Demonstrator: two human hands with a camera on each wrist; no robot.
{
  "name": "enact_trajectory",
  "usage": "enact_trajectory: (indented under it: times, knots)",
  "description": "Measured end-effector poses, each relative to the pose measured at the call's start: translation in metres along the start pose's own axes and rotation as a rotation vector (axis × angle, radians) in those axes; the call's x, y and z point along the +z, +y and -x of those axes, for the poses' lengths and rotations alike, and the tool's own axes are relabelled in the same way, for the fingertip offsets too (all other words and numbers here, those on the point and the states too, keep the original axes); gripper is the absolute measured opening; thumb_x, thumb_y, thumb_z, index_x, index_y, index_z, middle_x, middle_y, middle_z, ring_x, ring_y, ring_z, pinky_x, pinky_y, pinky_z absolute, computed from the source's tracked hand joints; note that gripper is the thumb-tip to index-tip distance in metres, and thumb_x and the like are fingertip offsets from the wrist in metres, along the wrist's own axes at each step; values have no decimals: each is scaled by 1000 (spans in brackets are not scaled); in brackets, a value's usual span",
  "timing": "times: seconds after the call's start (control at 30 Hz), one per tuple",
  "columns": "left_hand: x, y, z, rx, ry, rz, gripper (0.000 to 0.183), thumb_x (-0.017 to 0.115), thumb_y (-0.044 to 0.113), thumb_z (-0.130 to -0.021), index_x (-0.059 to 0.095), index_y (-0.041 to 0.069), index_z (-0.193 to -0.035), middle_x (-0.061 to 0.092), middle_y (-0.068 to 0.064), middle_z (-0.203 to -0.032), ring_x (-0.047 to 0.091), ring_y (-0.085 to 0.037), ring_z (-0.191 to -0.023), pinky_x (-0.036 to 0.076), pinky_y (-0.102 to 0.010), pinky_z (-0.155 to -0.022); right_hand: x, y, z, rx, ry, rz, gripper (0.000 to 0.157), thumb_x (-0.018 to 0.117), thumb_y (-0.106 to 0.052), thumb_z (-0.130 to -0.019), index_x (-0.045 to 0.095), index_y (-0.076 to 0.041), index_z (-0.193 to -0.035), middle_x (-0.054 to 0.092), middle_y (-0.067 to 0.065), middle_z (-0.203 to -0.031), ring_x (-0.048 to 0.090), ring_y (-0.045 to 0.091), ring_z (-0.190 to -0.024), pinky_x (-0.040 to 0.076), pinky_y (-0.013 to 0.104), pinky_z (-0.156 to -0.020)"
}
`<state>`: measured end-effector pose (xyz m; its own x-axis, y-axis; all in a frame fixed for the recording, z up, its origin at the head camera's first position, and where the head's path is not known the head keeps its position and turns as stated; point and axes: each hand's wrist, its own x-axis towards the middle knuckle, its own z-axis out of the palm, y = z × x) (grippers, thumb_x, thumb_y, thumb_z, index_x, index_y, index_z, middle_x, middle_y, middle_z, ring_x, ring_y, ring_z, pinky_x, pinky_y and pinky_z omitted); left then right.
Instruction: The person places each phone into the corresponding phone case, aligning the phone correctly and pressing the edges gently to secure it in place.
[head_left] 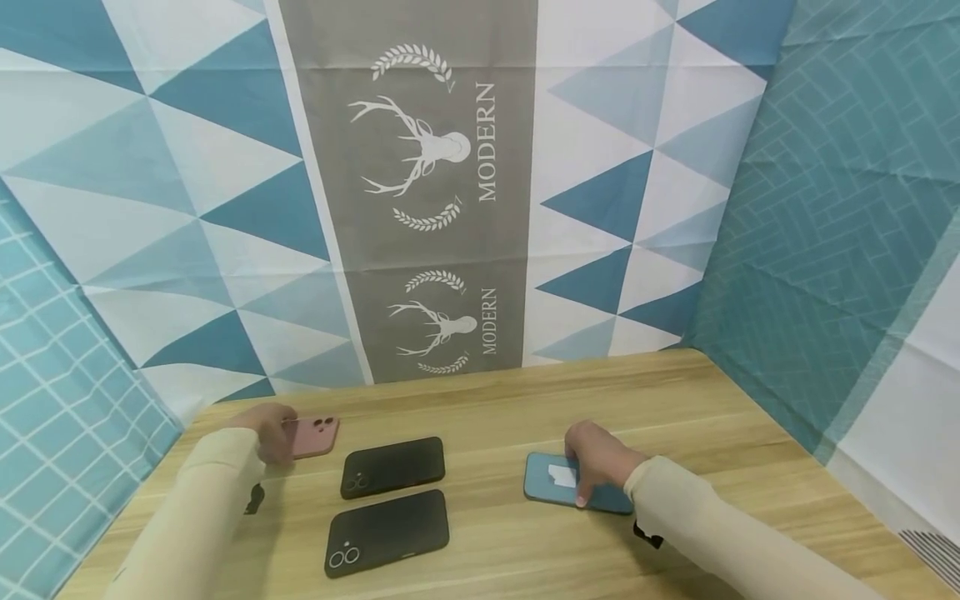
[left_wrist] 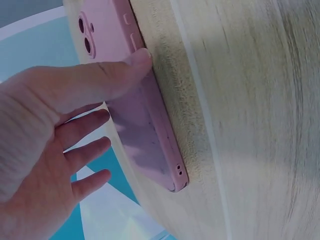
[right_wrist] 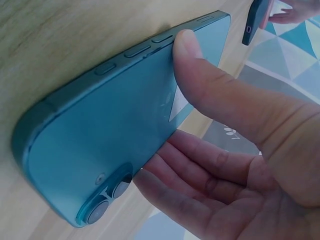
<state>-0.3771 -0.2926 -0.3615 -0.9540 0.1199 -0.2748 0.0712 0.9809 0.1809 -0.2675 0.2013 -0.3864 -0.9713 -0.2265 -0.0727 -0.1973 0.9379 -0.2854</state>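
Looking at four phones lying flat on a light wood-grain table [head_left: 487, 408], everything comes down to how they sit between two hands. The left hand [head_left: 272, 429] has the pink phone with a dual camera [head_left: 315, 438] at the far left, thumb over its near long edge; pretty sure that's a pinch, though the index finger is hidden. Over on the right, the right hand [head_left: 600, 457] straddles and grips the blue phone with a white patch on its back [head_left: 542, 492], thumb on the near edge, fingertips at the far one. Both run roughly left to right lengthwise. Sitting between them, same general direction, are a far matte black phone [head_left: 393, 467] and a near matte black phone [head_left: 387, 533], camera ends left. The left hand is closer to that pair, fwiw.
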Motion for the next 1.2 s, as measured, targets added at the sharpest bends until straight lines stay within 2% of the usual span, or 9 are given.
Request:
enact_trajectory:
  times: [0.23, 0.33, 0.47, 0.6, 0.73, 0.87, 0.97, 1.2]
  knots:
    - [4, -4, 0, -3, 6, 3, 73, 88, 14, -61, 56, -4, -124, 58, -28, -119, 56, -43, -104, 50, -56, -88, 1, -4, 0, -2, -11, 6, 51, 95, -7, -44, 65, 1, -85, 62, 6, -84, 54, 16, -77, 56, 35, -76]
    - [2, -4, 3, -3, 8, 1, 61, 85, 12, -60, 60, -2, -115, 62, -21, -107, 57, -34, -92, 52, -47, -77, 1, -5, 1, -7, -16, 17, 52, 95, -8, -44, 64, 1, -85, 61, 6, -84, 55, 17, -77, 56, 35, -76]
    - [0, -4, 10, 1, 33, 4, 48, 83, 15, -60, 62, 2, -101, 62, -11, -92, 52, -25, -80, 49, -36, -65, -1, -5, 0, -22, -12, 25, 51, 95, -7, -44, 64, 2, -83, 61, 7, -83, 55, 18, -77, 55, 37, -76]
    - [0, -6, 11, 13, 73, 12, 48, 85, 29, -63, 59, 4, -95, 60, -9, -87, 52, -23, -77, 47, -33, -63, -4, -6, -3, -38, -7, 29, 50, 95, -7, -45, 63, 2, -82, 61, 6, -83, 54, 17, -76, 55, 36, -75]
    - [1, -6, 6, 50, 97, 36, 59, 80, 47, -68, 58, 2, -97, 60, -9, -88, 53, -21, -78, 46, -31, -63, -6, -6, -5, -47, -16, 44, 48, 95, -7, -45, 63, 2, -80, 60, 6, -80, 51, 16, -73, 54, 34, -71]
    - [-1, 3, 4, 87, 82, 92, 66, 75, 51, -74, 53, -3, -106, 58, -12, -93, 52, -22, -81, 45, -30, -64, -5, -5, -6, -35, -37, 45, 48, 95, -7, -45, 63, 1, -80, 60, 6, -81, 52, 17, -74, 54, 34, -72]
    - [-5, 14, 5, 122, 77, 95, 68, 73, 50, -76, 50, -4, -111, 58, -15, -98, 52, -23, -84, 46, -31, -66, -3, -3, -6, -28, -53, 49, 50, 95, -7, -45, 64, 1, -82, 60, 6, -83, 54, 18, -77, 55, 35, -75]
    - [-13, 44, 11, 262, 166, 102, 66, 74, 45, -77, 51, -6, -112, 61, -17, -98, 55, -22, -84, 49, -33, -69, -5, -1, -6, -48, -57, 59, 51, 95, -8, -46, 63, 2, -84, 61, 6, -84, 55, 19, -78, 55, 36, -75]
